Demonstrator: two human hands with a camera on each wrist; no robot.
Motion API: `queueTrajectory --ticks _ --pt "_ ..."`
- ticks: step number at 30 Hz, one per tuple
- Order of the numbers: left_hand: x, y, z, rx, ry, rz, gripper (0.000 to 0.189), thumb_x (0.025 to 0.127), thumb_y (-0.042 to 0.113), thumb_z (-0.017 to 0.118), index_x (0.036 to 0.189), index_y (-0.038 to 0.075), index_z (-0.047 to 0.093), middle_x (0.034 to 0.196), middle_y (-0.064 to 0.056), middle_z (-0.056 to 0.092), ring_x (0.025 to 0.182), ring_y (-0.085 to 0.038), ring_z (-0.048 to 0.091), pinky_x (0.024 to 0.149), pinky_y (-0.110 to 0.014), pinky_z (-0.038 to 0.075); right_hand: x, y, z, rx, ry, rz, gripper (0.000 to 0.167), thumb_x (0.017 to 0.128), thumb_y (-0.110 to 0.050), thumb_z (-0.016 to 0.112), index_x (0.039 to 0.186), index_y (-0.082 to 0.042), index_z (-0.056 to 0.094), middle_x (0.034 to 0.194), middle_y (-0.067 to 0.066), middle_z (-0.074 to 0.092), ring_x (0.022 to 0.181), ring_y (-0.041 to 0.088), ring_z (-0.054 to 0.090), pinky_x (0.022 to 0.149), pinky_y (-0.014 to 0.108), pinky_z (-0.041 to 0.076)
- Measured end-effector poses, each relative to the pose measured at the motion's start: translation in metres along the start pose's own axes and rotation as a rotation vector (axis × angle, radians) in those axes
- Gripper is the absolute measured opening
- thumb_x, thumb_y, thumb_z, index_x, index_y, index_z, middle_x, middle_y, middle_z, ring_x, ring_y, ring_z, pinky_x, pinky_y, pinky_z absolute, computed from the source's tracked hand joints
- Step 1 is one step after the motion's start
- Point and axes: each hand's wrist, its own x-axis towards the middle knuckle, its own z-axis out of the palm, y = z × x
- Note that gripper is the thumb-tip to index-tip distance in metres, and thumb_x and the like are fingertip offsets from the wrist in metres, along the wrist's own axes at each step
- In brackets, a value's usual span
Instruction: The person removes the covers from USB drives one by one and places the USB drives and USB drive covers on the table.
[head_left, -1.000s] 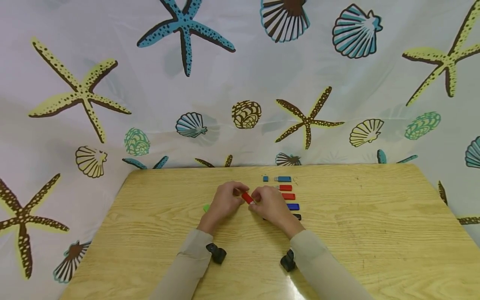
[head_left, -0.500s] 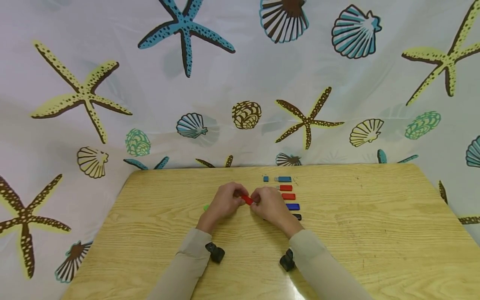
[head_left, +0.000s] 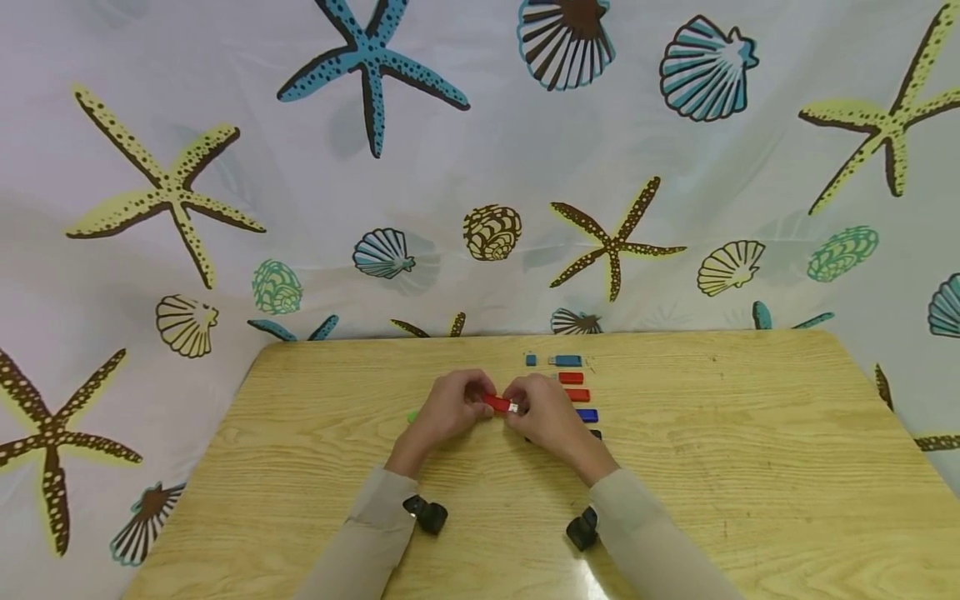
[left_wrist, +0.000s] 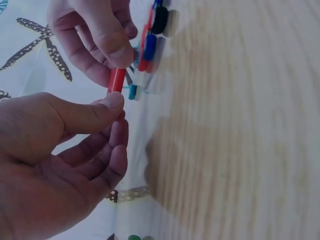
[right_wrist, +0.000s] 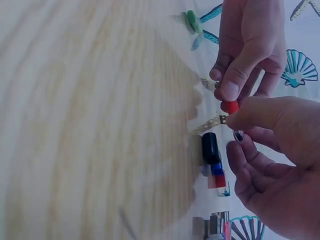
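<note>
Both hands meet over the table around a red USB stick (head_left: 498, 403), whose metal plug points right. My left hand (head_left: 453, 404) pinches its left end; in the left wrist view the thumb lies on the red body (left_wrist: 117, 80). My right hand (head_left: 546, 414) pinches the stick near the plug end, and in the right wrist view its thumb covers part of the stick (right_wrist: 233, 107). The metal plug (right_wrist: 239, 135) shows below that thumb.
Right of the hands is a column of USB sticks: a teal one (head_left: 567, 361) beside its small cap (head_left: 531, 360), two red ones (head_left: 577, 395), a blue one (head_left: 587, 415) and a black one (head_left: 596, 435), partly hidden. A green object (head_left: 412, 416) peeks out behind the left wrist.
The held red USB stick has turned from slanting down to the right to lying nearly level, and its metal plug shows more plainly. Both hands stay at nearly the same spot.
</note>
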Motion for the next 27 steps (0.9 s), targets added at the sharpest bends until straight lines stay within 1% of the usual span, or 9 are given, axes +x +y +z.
queueTrajectory --ticks 3,7,10,12,15,17,21,24,27 --pt "-0.004 0.004 -0.001 -0.066 0.003 -0.007 0.016 0.087 -0.006 0.077 0.094 0.007 0.071 0.092 -0.003 0.069 0.081 -0.017 0.066 0.077 -0.035 0.056 -0.006 0.000 -0.005 0.038 0.001 -0.024 0.019 0.088 -0.001 0.077 0.107 -0.004 0.074 0.098 0.004 0.067 0.083 0.015 0.062 0.074 0.031 0.055" --pt "-0.010 0.008 -0.003 -0.171 -0.006 -0.011 0.014 0.088 -0.007 0.077 0.096 0.004 0.072 0.098 -0.009 0.070 0.086 -0.023 0.071 0.080 -0.037 0.059 -0.014 0.000 -0.011 0.073 0.021 -0.037 0.019 0.089 -0.001 0.076 0.107 -0.007 0.074 0.100 0.002 0.067 0.085 0.015 0.062 0.076 0.032 0.056" --pt "-0.013 0.009 -0.003 -0.237 -0.020 0.009 0.010 0.089 -0.005 0.076 0.098 0.001 0.072 0.100 -0.013 0.070 0.088 -0.027 0.072 0.078 -0.037 0.060 -0.019 0.001 -0.015 0.107 0.030 -0.027 0.017 0.091 -0.001 0.074 0.106 -0.009 0.075 0.101 0.000 0.068 0.085 0.014 0.062 0.077 0.032 0.056" --pt "-0.014 0.009 -0.002 -0.269 -0.032 0.017 0.008 0.090 -0.003 0.075 0.098 0.000 0.073 0.101 -0.013 0.070 0.089 -0.027 0.072 0.077 -0.036 0.060 -0.023 0.002 -0.017 0.128 0.039 -0.015 0.017 0.092 -0.002 0.074 0.106 -0.010 0.075 0.102 0.000 0.069 0.086 0.013 0.063 0.079 0.033 0.056" --pt "-0.016 0.011 0.000 -0.313 -0.051 0.011 0.006 0.092 -0.003 0.074 0.098 -0.001 0.073 0.100 -0.013 0.070 0.089 -0.027 0.072 0.075 -0.035 0.060 -0.028 0.004 -0.020 0.161 0.061 0.004 0.016 0.092 -0.002 0.074 0.105 -0.011 0.076 0.102 0.001 0.070 0.086 0.013 0.063 0.080 0.033 0.056" --pt "-0.018 0.013 0.002 -0.337 -0.060 -0.005 0.006 0.092 -0.003 0.074 0.097 0.000 0.074 0.099 -0.013 0.070 0.088 -0.027 0.072 0.076 -0.037 0.060 -0.031 0.005 -0.022 0.179 0.078 0.007 0.016 0.091 -0.001 0.075 0.105 -0.010 0.076 0.100 0.002 0.071 0.086 0.014 0.064 0.079 0.033 0.056" --pt "-0.022 0.018 0.007 -0.348 -0.065 -0.010 0.005 0.092 -0.002 0.074 0.097 0.000 0.073 0.097 -0.011 0.071 0.084 -0.026 0.072 0.075 -0.042 0.060 -0.036 0.008 -0.025 0.217 0.104 -0.006 0.017 0.091 0.000 0.076 0.106 -0.006 0.075 0.097 0.002 0.072 0.084 0.015 0.065 0.076 0.030 0.056" --pt "-0.024 0.020 0.012 -0.325 -0.072 -0.004 0.004 0.091 0.001 0.076 0.095 0.000 0.073 0.092 -0.008 0.072 0.081 -0.022 0.071 0.072 -0.035 0.059 -0.040 0.010 -0.026 0.255 0.115 -0.012 0.019 0.090 0.000 0.077 0.109 -0.002 0.074 0.098 0.003 0.073 0.084 0.015 0.066 0.075 0.027 0.056" --pt "-0.026 0.024 0.015 -0.304 -0.084 -0.004 0.005 0.092 0.003 0.077 0.094 0.000 0.073 0.088 -0.007 0.073 0.078 -0.022 0.070 0.070 -0.028 0.056 -0.043 0.011 -0.027 0.293 0.123 0.002 0.023 0.090 0.001 0.077 0.112 0.000 0.073 0.098 0.005 0.073 0.085 0.017 0.066 0.074 0.026 0.056"
